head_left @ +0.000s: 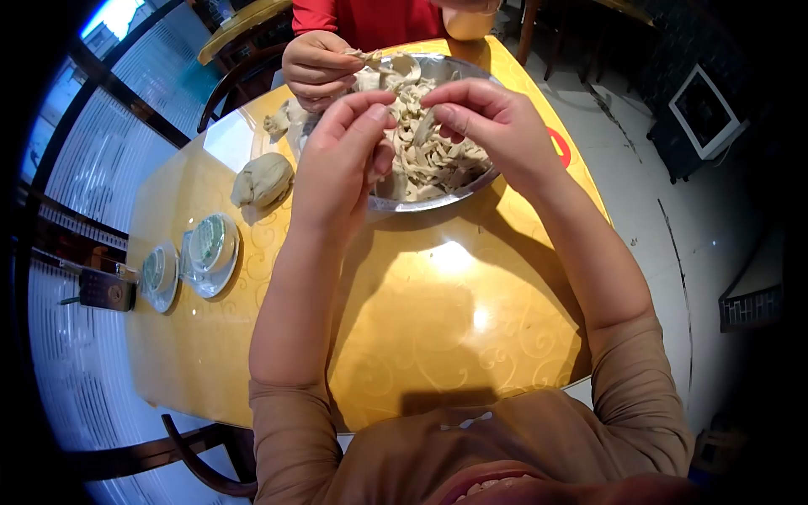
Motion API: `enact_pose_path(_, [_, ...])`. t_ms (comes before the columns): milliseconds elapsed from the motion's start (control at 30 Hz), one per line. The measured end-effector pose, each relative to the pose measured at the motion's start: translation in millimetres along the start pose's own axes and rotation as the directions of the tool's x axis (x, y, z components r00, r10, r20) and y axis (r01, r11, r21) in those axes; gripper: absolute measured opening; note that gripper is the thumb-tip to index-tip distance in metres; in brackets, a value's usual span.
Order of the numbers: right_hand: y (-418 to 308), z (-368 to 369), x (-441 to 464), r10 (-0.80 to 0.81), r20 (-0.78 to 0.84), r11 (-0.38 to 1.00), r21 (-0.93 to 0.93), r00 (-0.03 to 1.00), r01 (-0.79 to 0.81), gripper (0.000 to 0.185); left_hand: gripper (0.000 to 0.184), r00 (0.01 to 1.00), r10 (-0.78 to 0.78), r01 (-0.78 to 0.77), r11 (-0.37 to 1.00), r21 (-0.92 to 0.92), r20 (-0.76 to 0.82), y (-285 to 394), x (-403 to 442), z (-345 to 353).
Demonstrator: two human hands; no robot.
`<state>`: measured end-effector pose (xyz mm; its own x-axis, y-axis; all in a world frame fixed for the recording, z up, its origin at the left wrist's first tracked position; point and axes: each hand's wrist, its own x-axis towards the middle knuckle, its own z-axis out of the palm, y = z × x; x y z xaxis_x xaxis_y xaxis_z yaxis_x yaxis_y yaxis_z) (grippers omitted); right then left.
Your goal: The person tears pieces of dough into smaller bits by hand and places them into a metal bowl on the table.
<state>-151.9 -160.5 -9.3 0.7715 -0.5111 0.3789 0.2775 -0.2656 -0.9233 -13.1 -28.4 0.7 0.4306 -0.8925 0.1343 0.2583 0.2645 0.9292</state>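
A metal bowl [421, 204] on the table holds many torn, pale, dough-like pieces [442, 164]. Over its left side is my left hand [353, 139], thumb and forefinger pinched together; whatever is between them is too small to make out. My right hand [492, 122] is above the bowl's right part, its fingers closed on a pale dough-like strip [425, 129] that hangs down. A gap separates my two hands. Left of the bowl lies a rounded pale dough-like lump [263, 181], with a smaller ragged lump [282, 119] behind it.
Across the table a person in red reaches in with a hand [318, 69] pinching a pale piece. Wrapped dish sets [212, 246] and a dark box [108, 289] stand on the left of the yellow-covered table [404, 337]. A chair [202, 463] is at lower left.
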Motion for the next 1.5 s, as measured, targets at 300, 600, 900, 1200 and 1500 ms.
enact_pose_path(300, [-10,4,-6,0.008,0.071,0.996,0.090,0.997,-0.014,0.021,0.015,0.988,0.133,-0.155,0.887,0.435,0.079,-12,-1,-1])
enact_pose_path(600, [-6,2,-5,0.161,0.148,0.980,0.094,0.976,-0.176,0.027,0.027,0.973,0.224,-0.215,0.792,0.572,0.055,-8,-2,-2])
enact_pose_path(900, [-12,1,-7,0.134,0.188,0.982,0.107,0.973,-0.155,0.023,0.016,0.994,0.104,-0.108,0.864,0.491,0.035,0,-7,3])
enact_pose_path(1200, [-13,3,-10,0.148,0.148,0.986,0.048,0.978,-0.157,0.020,0.018,0.970,0.219,-0.235,0.757,0.610,0.103,1,-12,6])
enact_pose_path(1500, [-11,7,-11,0.111,0.119,0.989,0.081,0.987,-0.121,0.012,0.015,0.950,0.285,-0.298,0.722,0.624,0.124,-5,-13,7])
